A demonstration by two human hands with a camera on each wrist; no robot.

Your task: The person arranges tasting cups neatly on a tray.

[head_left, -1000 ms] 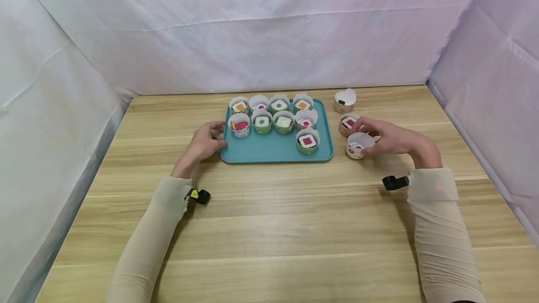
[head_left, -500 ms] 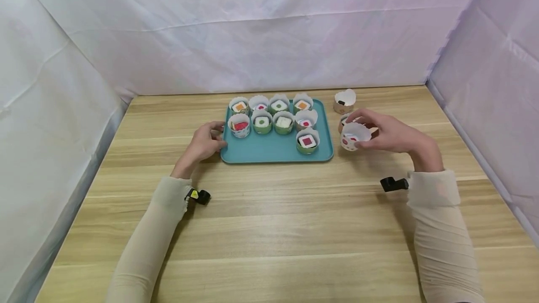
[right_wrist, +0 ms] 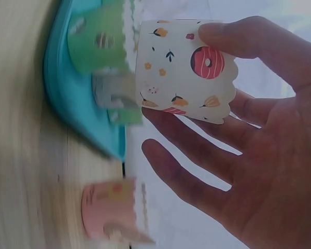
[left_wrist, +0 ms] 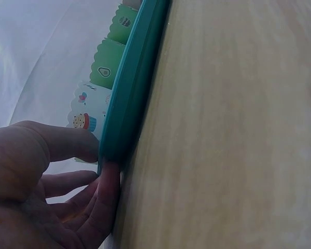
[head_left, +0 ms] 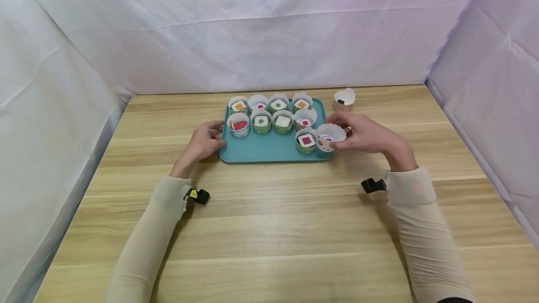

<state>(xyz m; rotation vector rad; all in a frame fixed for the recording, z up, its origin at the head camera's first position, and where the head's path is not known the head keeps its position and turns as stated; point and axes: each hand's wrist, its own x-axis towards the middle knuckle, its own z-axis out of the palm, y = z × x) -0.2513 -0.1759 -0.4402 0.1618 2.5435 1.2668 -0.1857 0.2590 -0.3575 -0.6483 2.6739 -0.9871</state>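
My right hand (head_left: pixel 364 134) pinches a white paper baking cup (right_wrist: pixel 171 67) printed with a doughnut and small flowers. It holds the cup over the right end of the teal tray (head_left: pixel 265 151), beside a green cup (head_left: pixel 306 146) with a red-and-white square piece inside. My left hand (head_left: pixel 202 141) grips the tray's left edge. In the left wrist view its thumb lies at the top of the rim and fingers reach under it. Several filled paper cups stand in two rows along the tray's back, among them a white one with a red piece (head_left: pixel 239 126).
A pinkish paper cup (head_left: pixel 343 101) with a dark piece stands on the wooden table (head_left: pixel 269 228) behind my right hand. White cloth (head_left: pixel 269 36) hangs around the back and sides. The tray's front left part (head_left: pixel 252 152) is bare.
My right hand has lifted the doughnut-print cup off the table and carried it left, from beside the tray to over its right end. The left hand stays at the tray's edge.
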